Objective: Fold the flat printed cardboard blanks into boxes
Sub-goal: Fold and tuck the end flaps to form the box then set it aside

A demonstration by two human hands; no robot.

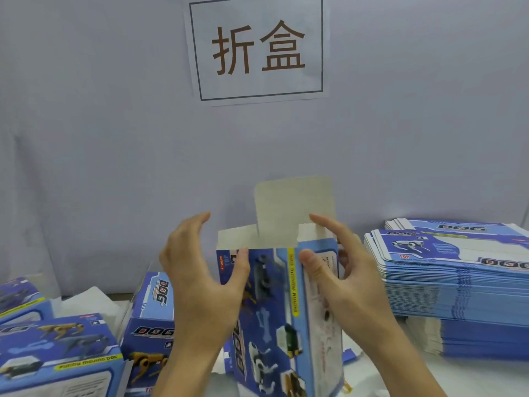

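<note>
While the half-formed box (282, 305) stands upright at the centre of the view, finished blue boxes (57, 351) crowd the eight o'clock corner, one lying on its side and another (151, 316) standing just beside the left forearm. Crumpled white paper (88, 302) shows between them.

The left hand (200, 276) sits at the nine o'clock side of the box, thumb touching the printed front panel near its upper edge, the four fingers arched and spread wide above the left top flap without closing on it. The box's tall unprinted lid flap (294, 207) points to twelve o'clock, with shorter side flaps standing on either side.

The right hand (343, 270) takes the three o'clock side: its thumb presses on the front corner, its fingers curl round the narrow side panel and reach up to the right flap, so it grips the box.

At three o'clock a thick stack of flat printed blanks (458, 282) rests on the white table (472, 379), well apart from the hands. At twelve o'clock a paper sign (257, 50) hangs on the grey backdrop.
</note>
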